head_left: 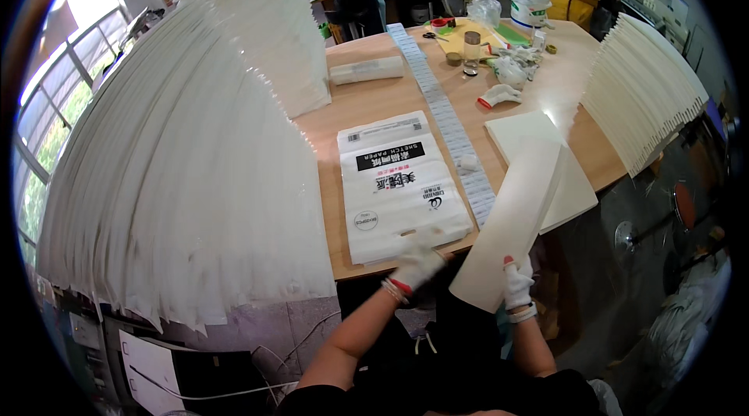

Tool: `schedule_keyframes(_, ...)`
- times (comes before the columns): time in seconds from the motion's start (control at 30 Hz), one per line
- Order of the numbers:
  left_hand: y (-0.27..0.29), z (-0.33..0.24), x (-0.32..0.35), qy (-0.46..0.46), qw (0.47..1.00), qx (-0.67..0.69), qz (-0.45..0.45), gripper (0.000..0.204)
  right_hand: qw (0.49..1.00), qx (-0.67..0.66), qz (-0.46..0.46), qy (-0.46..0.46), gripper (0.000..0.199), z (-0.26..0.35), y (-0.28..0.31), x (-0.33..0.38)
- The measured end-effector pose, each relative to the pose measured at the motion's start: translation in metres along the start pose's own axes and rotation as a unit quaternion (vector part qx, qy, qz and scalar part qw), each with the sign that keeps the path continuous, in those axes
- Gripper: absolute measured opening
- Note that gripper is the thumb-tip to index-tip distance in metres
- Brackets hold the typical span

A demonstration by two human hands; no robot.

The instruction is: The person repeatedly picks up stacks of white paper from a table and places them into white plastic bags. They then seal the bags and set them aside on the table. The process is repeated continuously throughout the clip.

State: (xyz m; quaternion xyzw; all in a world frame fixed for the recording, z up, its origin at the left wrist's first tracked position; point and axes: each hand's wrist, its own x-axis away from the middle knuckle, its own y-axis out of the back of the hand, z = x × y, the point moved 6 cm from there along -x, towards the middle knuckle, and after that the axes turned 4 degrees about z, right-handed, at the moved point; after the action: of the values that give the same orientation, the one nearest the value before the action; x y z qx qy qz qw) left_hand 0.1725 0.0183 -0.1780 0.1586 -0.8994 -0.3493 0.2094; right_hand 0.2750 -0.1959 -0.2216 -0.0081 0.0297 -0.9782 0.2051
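Note:
My right hand (518, 285), in a white glove with red at the fingers and wrist, grips the near edge of bowed white paper sheets (511, 217). Their far end leans over a flat stack of white paper (577, 196) at the table's right edge. My left hand (420, 266), gloved too, is at the table's front edge, by the handle holes of a pile of printed white plastic bags (367, 217). Motion smears its fingers, so I cannot see whether they hold anything.
Tall stacks of white packs (179, 159) crowd the left; another stack (644, 92) stands at the far right. A strip of labels (441, 104) crosses the table (370, 100). Beyond lie a plastic roll (367, 70), a spare glove (501, 95), a glass jar (471, 53) and a bucket (528, 7).

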Motion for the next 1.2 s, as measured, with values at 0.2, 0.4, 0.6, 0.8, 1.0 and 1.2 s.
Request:
schedule_keyframes(0.2,0.032,0.124,-0.054,-0.01,0.989,-0.113,-0.096,0.03,0.974,0.148,0.153,0.071,0.028,0.06,-0.015,0.014)
schedule_keyframes(0.4,0.073,0.123,-0.094,-0.019,0.999,0.032,0.019,0.04,0.792,0.512,0.305,0.134,0.026,0.078,-0.065,0.04)
schedule_keyframes(0.6,0.129,0.045,-0.125,-0.127,0.977,0.167,-0.043,0.021,0.71,0.601,0.353,-0.099,0.043,0.058,-0.087,0.01)
schedule_keyframes(0.8,0.136,-0.039,-0.079,-0.263,0.943,0.059,-0.195,0.019,0.711,0.613,0.346,-0.007,0.047,0.064,-0.187,-0.053)
schedule_keyframes(1.0,0.142,-0.037,-0.078,-0.318,0.902,0.057,-0.286,0.011,0.753,0.568,0.287,0.164,0.04,0.038,-0.233,-0.101)
schedule_keyframes(1.2,0.132,-0.039,0.01,-0.401,0.857,0.034,-0.321,0.037,0.865,0.459,0.169,0.113,0.035,0.052,-0.227,-0.124)
